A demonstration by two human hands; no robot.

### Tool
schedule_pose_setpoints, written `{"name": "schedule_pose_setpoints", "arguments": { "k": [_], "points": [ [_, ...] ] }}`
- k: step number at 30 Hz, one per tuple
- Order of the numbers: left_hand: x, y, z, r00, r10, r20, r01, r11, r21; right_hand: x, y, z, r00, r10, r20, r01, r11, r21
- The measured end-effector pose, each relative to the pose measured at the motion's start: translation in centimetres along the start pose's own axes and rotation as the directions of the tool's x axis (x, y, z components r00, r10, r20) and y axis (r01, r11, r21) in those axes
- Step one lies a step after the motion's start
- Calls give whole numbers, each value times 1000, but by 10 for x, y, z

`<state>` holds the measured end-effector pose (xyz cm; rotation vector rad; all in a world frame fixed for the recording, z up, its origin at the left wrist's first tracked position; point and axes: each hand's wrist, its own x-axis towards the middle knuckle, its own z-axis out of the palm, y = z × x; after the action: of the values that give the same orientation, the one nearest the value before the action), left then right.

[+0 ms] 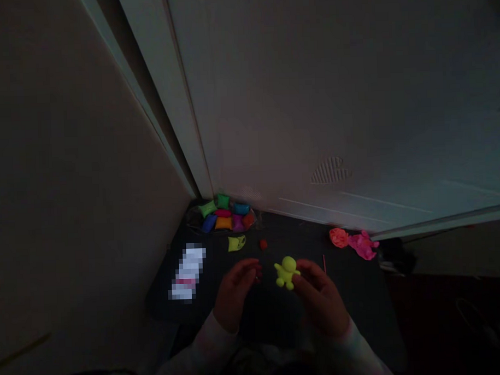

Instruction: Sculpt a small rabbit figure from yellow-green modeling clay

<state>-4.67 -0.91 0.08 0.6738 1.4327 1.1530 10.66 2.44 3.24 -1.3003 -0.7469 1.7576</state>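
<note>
A small yellow clay figure (286, 274) with a round head, arms and legs is pinched upright between the thumb and fingers of my right hand (323, 298). My left hand (236, 293) hovers to the left of the figure, apart from it. Its fingers are loosely curved, and nothing shows between them. Beyond my hands, a small orange-red ball of clay (263, 244) lies on the dark table (284, 230). Left of the ball is an opened yellow clay packet (236, 243).
Several colored clay packets (224, 223) sit in clear plastic at the back left. A blurred-out bright rectangle (188, 271) lies at left. An orange crumpled piece (338, 237), a pink piece (363, 245) and a thin red stick (324, 263) are at right. A pale wall (332, 97) borders the back.
</note>
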Motion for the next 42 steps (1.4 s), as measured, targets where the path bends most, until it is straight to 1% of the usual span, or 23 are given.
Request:
{"name": "schedule_pose_setpoints", "arguments": {
  "k": [1, 2, 3, 4, 5, 6, 7, 8, 10, 11, 13, 14, 16, 18, 21, 23, 27, 31, 33, 35, 37, 39, 42],
  "points": [
    [4, -12, 2, 996, 89, -30, -84, 986, 143, 6, 6, -5, 1000, 27, -12, -27, 1000, -6],
    [8, -28, 4, 976, 219, -13, -203, 925, 320, 13, 14, -10, 998, 48, -34, -49, 999, -8],
    [13, -46, 6, 934, 357, 4, -315, 820, 478, 21, 25, -16, 996, 80, -36, -81, 997, -19],
    [18, -67, 7, 876, 478, 58, -414, 685, 599, 30, 39, -21, 994, 96, -55, -98, 995, -32],
    [24, -88, 8, 793, 593, 138, -506, 515, 692, 39, 54, -25, 990, 77, -115, -83, 996, -40],
    [30, -111, 8, 737, 650, 186, -516, 363, 775, 49, 69, -30, 988, 82, -134, -88, 995, -40],
    [36, -131, 7, 696, 674, 248, -515, 228, 826, 57, 85, -33, 986, 56, -159, -62, 998, -33],
    [41, -150, 6, 662, 698, 275, -497, 134, 857, 65, 98, -36, 983, 48, -180, -55, 998, -35],
    [48, -178, 1, 624, 716, 314, -471, 23, 882, 78, 117, -43, 980, 62, -187, -74, 995, -60],
    [49, -187, -1, 607, 722, 332, -476, -4, 879, 84, 123, -47, 981, 90, -174, -106, 990, -88],
    [50, -195, -3, 601, 717, 354, -496, -13, 868, 94, 127, -54, 980, 149, -130, -169, 973, -157],
    [49, -196, -3, 616, 707, 348, -497, 6, 868, 99, 127, -58, 980, 160, -121, -180, 966, -187],
    [46, -195, -1, 664, 693, 281, -439, 56, 897, 106, 127, -62, 981, 154, -116, -176, 962, -210],
    [43, -193, 1, 675, 698, 240, -397, 69, 915, 110, 130, -64, 985, 119, -129, -143, 969, -200],
    [42, -192, 0, 655, 696, 293, -438, 34, 899, 112, 137, -64, 985, 32, -170, -63, 982, -177],
    [44, -192, -3, 619, 714, 329, -475, 6, 880, 112, 142, -65, 983, -14, -184, -18, 985, -173],
    [52, -191, -5, 529, 767, 363, -522, -44, 852, 118, 146, -70, 993, 1, -116, -11, 996, -83],
    [57, -184, -1, 499, 797, 341, -550, -13, 835, 126, 142, -69, 996, 28, -79, -19, 994, 111],
    [57, -181, 2, 525, 791, 312, -542, 29, 840, 127, 140, -66, 996, 40, -84, -23, 981, 190],
    [55, -179, 4, 578, 769, 273, -507, 76, 858, 126, 140, -63, 995, 43, -89, -19, 966, 257],
    [53, -177, 5, 606, 760, 235, -465, 98, 880, 126, 141, -61, 995, 30, -99, 2, 951, 310],
    [51, -174, 6, 614, 750, 246, -457, 84, 885, 127, 144, -62, 995, 15, -94, 18, 940, 341],
    [49, -171, 6, 621, 723, 302, -487, 54, 871, 129, 147, -63, 998, -6, -68, 30, 933, 357]
  ]
}}
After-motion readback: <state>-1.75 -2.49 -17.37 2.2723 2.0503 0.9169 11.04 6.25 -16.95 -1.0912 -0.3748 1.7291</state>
